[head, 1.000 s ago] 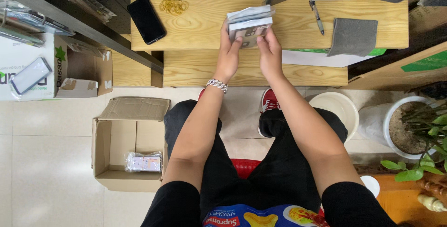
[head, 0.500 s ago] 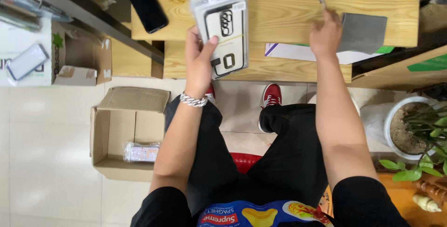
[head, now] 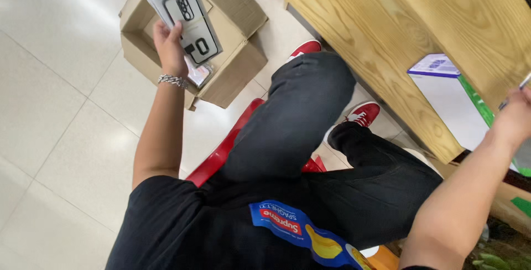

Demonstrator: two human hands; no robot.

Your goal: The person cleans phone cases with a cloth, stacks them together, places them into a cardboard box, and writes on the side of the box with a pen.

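While the left hand (head: 168, 40) pinches a packaged phone case (head: 185, 18) above the cardboard box (head: 232, 68), the right hand (head: 517, 118) reaches the wooden shelf's (head: 381, 43) edge, grip unclear.

I sat in what looked like a small phone-accessory shop. Packaged phone cases (head: 185, 18) filled my left hand (head: 170, 46) above an open cardboard box (head: 232, 54) on the tiled floor (head: 61, 109). Wooden display shelves (head: 387, 32) stood beside me.

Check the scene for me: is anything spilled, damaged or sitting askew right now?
Nothing stands out. The left hand holds a stack of flat packaged items over the open cardboard box, whose flaps are folded out. The right hand is at the wooden bench, near a white box lying flat.
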